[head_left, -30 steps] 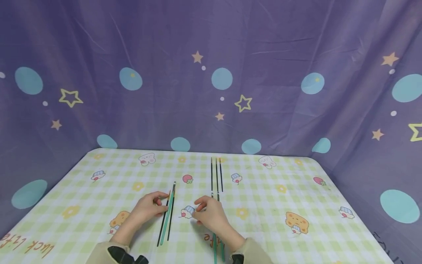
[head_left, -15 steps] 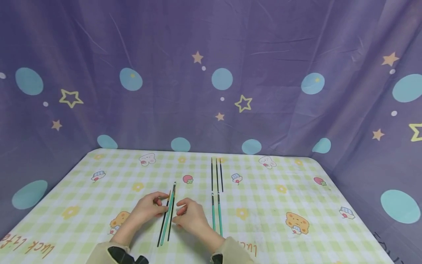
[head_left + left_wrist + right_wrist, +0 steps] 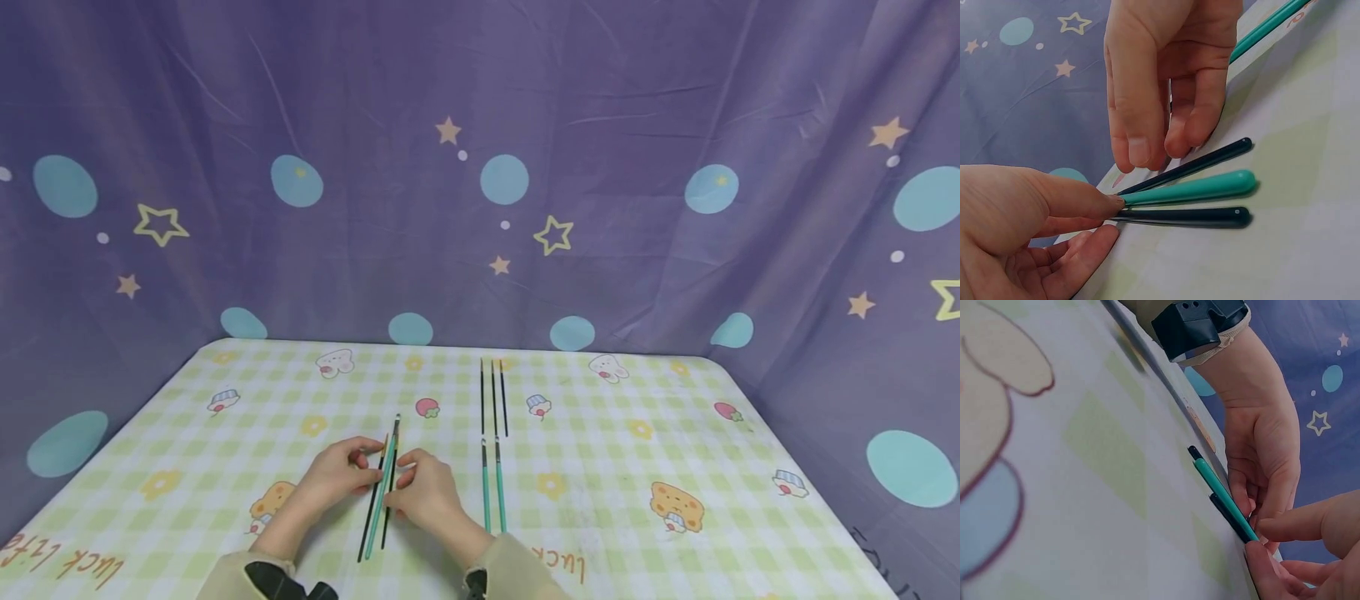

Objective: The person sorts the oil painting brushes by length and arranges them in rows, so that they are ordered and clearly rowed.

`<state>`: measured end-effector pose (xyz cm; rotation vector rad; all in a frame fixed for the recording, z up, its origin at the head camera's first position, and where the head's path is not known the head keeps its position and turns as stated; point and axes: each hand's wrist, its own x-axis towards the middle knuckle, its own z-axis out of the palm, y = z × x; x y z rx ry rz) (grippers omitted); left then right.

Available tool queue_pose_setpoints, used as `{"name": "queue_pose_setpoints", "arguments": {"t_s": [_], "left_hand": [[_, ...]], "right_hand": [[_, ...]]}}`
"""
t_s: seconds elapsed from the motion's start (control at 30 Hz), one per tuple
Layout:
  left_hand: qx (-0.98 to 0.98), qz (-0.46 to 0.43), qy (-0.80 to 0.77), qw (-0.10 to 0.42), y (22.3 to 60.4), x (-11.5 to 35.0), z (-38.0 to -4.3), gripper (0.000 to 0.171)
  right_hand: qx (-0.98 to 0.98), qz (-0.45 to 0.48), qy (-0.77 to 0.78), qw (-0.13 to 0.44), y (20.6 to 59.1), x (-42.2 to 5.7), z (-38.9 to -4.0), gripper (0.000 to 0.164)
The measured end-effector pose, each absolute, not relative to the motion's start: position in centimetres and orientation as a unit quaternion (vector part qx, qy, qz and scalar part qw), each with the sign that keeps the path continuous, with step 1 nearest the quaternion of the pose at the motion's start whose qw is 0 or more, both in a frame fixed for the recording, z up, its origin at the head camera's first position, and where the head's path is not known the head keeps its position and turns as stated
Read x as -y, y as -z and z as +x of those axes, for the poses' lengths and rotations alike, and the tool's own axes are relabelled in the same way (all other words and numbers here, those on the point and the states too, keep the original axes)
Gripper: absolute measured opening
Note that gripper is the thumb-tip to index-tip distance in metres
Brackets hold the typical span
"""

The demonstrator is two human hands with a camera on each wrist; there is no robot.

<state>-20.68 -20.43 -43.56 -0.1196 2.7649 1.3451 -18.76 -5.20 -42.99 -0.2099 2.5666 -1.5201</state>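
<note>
Three thin paintbrushes lie side by side in front of me: a green paintbrush (image 3: 378, 504) between a left black paintbrush (image 3: 366, 533) and a right black paintbrush (image 3: 386, 525). My left hand (image 3: 333, 479) pinches the green one partway up the handle; in the left wrist view its thumb (image 3: 1082, 197) meets that handle. Close to the right black brush is my right hand (image 3: 427, 492), thumb and fingers bent with a gap between them. In the left wrist view its fingertips (image 3: 1139, 150) hover just above that brush. Exact contact there is hidden.
Right of my hands, two green paintbrushes (image 3: 500, 492) lie parallel. Beyond them, several thin dark brushes (image 3: 492, 400) point away from me in a row. A checked cloth (image 3: 600, 458) covers the table, and a purple curtain (image 3: 480, 275) hangs behind it.
My right hand has moved left, from over the two green paintbrushes to beside the right black paintbrush, uncovering those two. My left hand has stayed in place.
</note>
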Motion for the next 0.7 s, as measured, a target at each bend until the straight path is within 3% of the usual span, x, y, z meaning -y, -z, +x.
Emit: {"name": "queue_pose_setpoints", "arguments": {"t_s": [0.7], "left_hand": [[-0.895,-0.047,-0.443,0.035,43.6,20.3,-20.7,0.042]], "right_hand": [[-0.928,-0.109,0.352,0.062,42.0,5.6,-18.5,0.042]]}}
